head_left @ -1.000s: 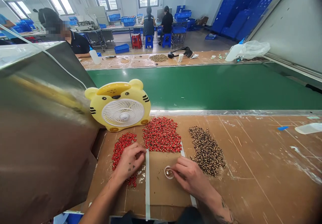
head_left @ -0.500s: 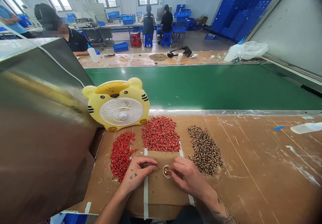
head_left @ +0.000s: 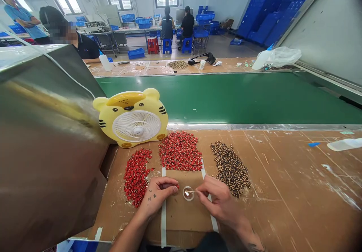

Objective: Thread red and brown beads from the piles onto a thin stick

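Note:
A small red piece (head_left: 177,186) is pinched between the thumb and fingertips of my left hand (head_left: 160,196). My right hand (head_left: 216,195) grips a thin stick (head_left: 195,191), whose tip reaches into a small clear round dish (head_left: 188,194) on the cardboard. Behind my hands lies a pile of red pieces with light tips (head_left: 181,151). Another red pile (head_left: 137,176) sits beside my left hand, and a pile of black-and-tan pieces (head_left: 230,168) is just beyond my right hand.
A yellow tiger-faced fan (head_left: 132,118) stands behind the left pile, near a large metal housing (head_left: 51,142). A green conveyor belt (head_left: 226,97) crosses beyond the table. A person in a dark cap (head_left: 85,46) sits at the far left; other people are farther back.
My right hand has shifted slightly right, showing more of the stick and dish. The dish sits slightly farther right. My left hand is almost in the same place.

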